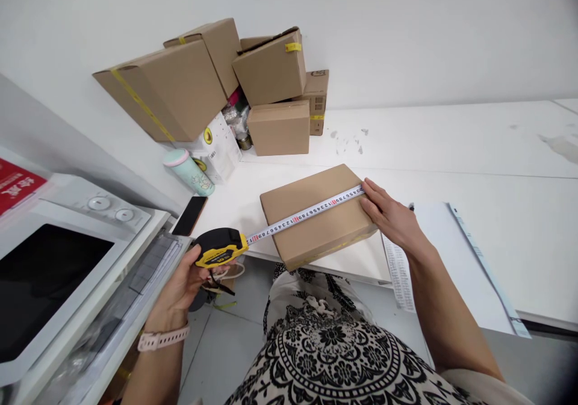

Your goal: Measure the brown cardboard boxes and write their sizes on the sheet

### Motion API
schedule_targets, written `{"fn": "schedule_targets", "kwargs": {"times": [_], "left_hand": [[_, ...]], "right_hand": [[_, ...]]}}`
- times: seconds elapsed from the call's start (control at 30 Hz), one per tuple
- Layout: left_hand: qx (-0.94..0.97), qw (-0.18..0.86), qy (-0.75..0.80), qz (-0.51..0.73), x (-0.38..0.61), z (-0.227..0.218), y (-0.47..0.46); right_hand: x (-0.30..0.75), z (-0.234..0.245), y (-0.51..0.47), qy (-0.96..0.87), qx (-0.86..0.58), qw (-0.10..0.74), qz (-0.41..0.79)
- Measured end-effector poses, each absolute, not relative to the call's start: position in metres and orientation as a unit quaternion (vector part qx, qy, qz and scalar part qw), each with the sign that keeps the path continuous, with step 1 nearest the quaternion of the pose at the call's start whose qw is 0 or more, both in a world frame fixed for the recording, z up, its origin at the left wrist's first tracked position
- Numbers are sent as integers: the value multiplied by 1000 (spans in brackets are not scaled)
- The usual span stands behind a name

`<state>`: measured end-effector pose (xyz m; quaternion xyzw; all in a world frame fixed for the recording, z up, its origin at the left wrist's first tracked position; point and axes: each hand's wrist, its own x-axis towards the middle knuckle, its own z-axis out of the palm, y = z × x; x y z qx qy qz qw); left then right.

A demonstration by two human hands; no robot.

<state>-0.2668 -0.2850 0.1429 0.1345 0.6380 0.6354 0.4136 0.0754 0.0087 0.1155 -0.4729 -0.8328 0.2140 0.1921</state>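
A closed cardboard box [311, 230] lies at the front edge of the white table. My left hand [189, 275] is wrapped round a yellow and black tape measure [220, 247], held off the box's left side. Its white blade [298, 217] runs out across the top of the box to the far right edge. There my right hand [391, 209] pinches the blade's end against the box corner, with the fingers on the top and side. The very tip of the blade is hidden under these fingers.
Several cardboard boxes [180, 86] are stacked against the wall. A mint tumbler [189, 172] and a dark phone [190, 215] lie at the table's left. To the left stands a microwave [67, 260]. Paper sheets [445, 260] with a pale blue strip [485, 266] lie right.
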Motion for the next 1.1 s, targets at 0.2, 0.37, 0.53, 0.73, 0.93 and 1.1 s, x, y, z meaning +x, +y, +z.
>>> {"fn": "schedule_targets", "kwargs": {"times": [0.2,0.37,0.53,0.73,0.93,1.1], "left_hand": [[151,351,563,733,-244,131,-281],[132,302,451,829,-197,111,-262],[108,324,436,833,-173,101,-232],[225,256,432,835,-189,131,-184],[295,147,444,833,-176,166,-188],[268,176,480,816,-154,153,-220]], "right_hand": [[80,95,6,-751,-422,382,334],[89,56,-1,-610,-461,486,424],[85,29,-45,-641,-466,431,431],[68,34,-108,-650,-520,438,341],[51,41,-110,-744,-424,495,150],[20,47,-79,-803,-366,459,103]]}}
